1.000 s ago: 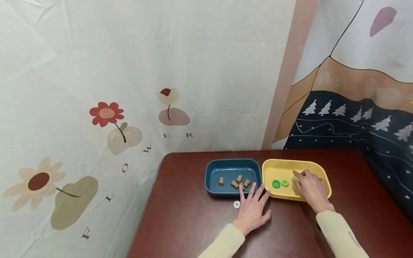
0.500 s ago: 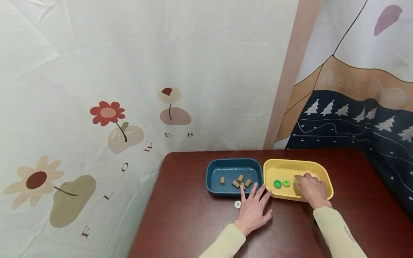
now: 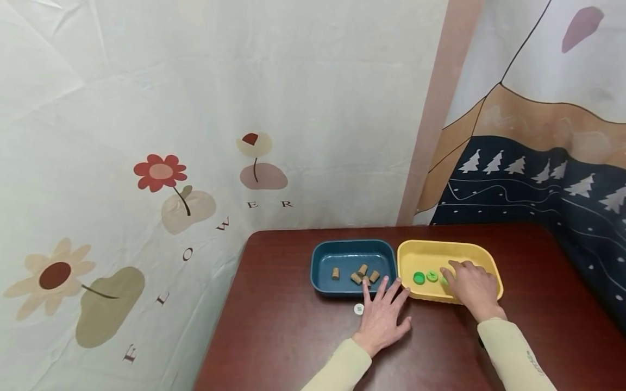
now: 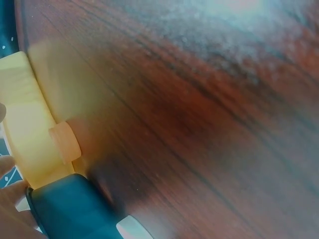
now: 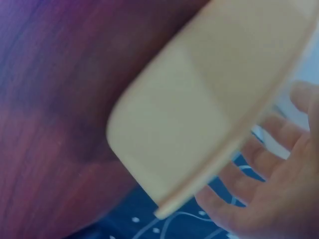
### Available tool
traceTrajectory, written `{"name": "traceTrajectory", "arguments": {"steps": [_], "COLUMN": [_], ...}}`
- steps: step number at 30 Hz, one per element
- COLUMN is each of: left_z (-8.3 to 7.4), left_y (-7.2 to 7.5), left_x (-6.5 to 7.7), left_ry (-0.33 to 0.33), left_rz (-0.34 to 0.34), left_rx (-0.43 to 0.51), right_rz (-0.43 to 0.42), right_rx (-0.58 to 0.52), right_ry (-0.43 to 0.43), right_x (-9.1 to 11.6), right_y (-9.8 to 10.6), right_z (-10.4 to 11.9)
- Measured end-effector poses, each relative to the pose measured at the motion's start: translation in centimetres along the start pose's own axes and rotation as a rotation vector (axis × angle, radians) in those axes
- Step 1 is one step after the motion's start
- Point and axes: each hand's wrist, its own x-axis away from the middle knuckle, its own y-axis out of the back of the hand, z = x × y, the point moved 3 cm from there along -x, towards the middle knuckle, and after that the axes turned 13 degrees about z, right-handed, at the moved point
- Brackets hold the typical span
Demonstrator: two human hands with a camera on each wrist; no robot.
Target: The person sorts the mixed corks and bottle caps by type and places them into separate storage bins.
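My left hand (image 3: 383, 320) lies spread, its fingertips over the near edges of a blue tray (image 3: 352, 247) and a yellow tray (image 3: 440, 247), where the two meet. Several corks (image 3: 356, 278) are in the blue one. In the yellow one, two green bottle caps (image 3: 419, 278) (image 3: 432, 276) sit side by side. A third green cap (image 3: 444, 280) is partly hidden by my right hand (image 3: 474, 288), which reaches over the near side with thumb and index finger apart. In the right wrist view, the fingers (image 5: 239, 181) look loosely bent beyond the tray wall.
A white disc (image 3: 359, 309) with a printed mark lies before the blue tray. An orange cap (image 4: 66, 142) stands against the yellow tray's outer wall in the left wrist view. Both trays rest on a dark red-brown table (image 3: 274, 326); a printed curtain (image 3: 318, 108) hangs behind it.
My right hand has shifted the third green cap slightly towards the near side, beside the other two, and its thumb and index finger have parted. The left hand stays put.
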Motion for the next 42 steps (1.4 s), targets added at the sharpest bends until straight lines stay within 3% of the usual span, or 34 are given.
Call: {"name": "traceTrajectory", "arguments": {"steps": [7,10,18,25,32,42], "left_z": [0.1,0.1,0.3,0.6,1.7,4.2], "left_y": [0.0,0.0,0.0,0.8,1.6,1.2], "left_x": [0.2,0.2,0.5,1.3,3.2,6.3], "left_ry": [0.009,0.012,0.004,-0.067,-0.128,-0.166], "left_rz": [-0.004,-0.007,-0.030,-0.108,-0.162,-0.198], "left_rx": [0.020,0.012,-0.026,0.030,0.062,0.030], "right_rz": [-0.193,-0.224,-0.116,-0.076,-0.044,-0.039], "right_rx": [-0.024,-0.053,-0.111,-0.117,-0.122,-0.106], "right_ry": [0.027,0.021,-0.055,-0.081,-0.093,-0.084], "right_x": [2.7,3.3,3.8,3.9,4.1,4.2], "right_y": [1.1,0.8,-0.9,-1.6,-2.0,-2.2], "right_z": [0.1,-0.8,-3.7,-4.8,-5.3,-5.4]}}
